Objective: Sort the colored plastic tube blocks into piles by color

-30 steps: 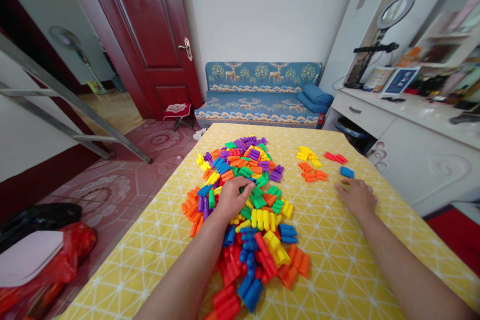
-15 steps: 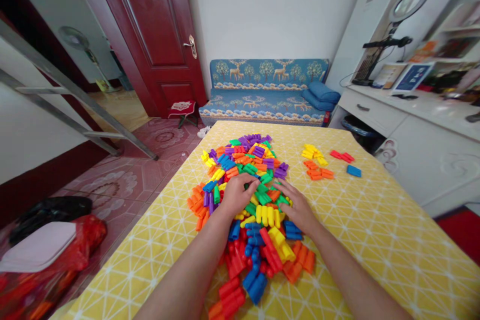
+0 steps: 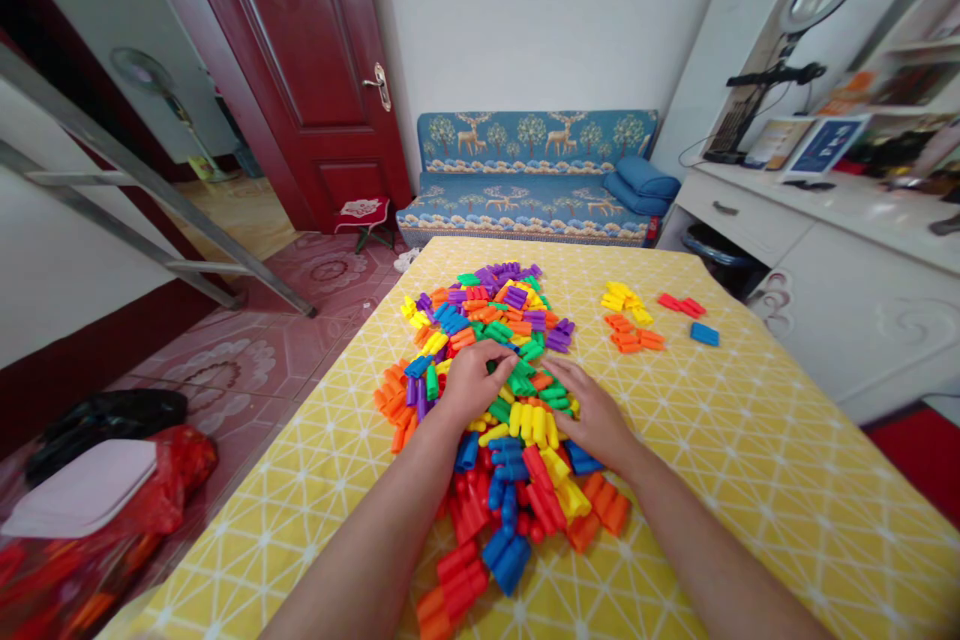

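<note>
A long heap of plastic building blocks (image 3: pixel 536 425) in red, blue, yellow, green, orange and purple runs down the middle of the table, each block like joined tubes. Over the heap's left part is my left hand (image 3: pixel 476 382), its fingers curled and the thumb and forefinger tips close together beside some green blocks (image 3: pixel 523 380). Whatever that pinch may hold is too small to make out. My right hand (image 3: pixel 596 412) rests at the heap's right edge, fingers stretched toward the green blocks, with a yellow block (image 3: pixel 531 423) just left of it.
Small separate groups lie at the table's right: yellow blocks (image 3: pixel 626 300), orange blocks (image 3: pixel 634 334), red blocks (image 3: pixel 681 304) and one blue block (image 3: pixel 704 334). A yellow patterned cloth (image 3: pixel 750 480) covers the table. Beyond stands a blue sofa (image 3: pixel 517 200); a metal ladder (image 3: pixel 180 240) leans left.
Both hands stay in nearly the same places over the heap. The right fingers have shifted slightly among the green blocks, and the view has tilted a little.
</note>
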Available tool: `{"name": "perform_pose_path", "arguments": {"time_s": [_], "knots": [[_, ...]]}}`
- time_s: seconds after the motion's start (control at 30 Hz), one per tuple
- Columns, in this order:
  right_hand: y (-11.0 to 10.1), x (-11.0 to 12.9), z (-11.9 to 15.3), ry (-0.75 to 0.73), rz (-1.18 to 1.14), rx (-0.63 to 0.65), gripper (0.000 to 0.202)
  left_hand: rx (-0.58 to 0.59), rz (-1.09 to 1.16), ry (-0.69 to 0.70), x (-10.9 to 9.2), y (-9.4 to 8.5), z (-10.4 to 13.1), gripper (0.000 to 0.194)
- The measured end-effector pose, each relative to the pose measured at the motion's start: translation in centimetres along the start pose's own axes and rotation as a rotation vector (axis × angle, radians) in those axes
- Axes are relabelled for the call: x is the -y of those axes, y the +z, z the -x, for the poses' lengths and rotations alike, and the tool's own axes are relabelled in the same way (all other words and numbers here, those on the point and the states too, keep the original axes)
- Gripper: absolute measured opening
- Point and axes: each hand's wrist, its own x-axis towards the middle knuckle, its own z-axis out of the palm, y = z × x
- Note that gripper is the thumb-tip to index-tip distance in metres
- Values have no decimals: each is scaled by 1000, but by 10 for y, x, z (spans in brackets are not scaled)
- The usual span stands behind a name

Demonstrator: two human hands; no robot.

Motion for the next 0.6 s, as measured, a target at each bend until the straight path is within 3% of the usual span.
{"name": "perform_pose_path", "arguments": {"time_s": [0.13,0.5,0.6], "knots": [[3,1,-1,50,-38,-82,60,12,17,-3,-4,-2,1,24],[0,14,-3,-87,-197,-223,47,171,-66,227,-14,-6,3,35],[1,13,-2,-57,-223,-231,47,150,-46,205,-12,-5,3,25]]}}
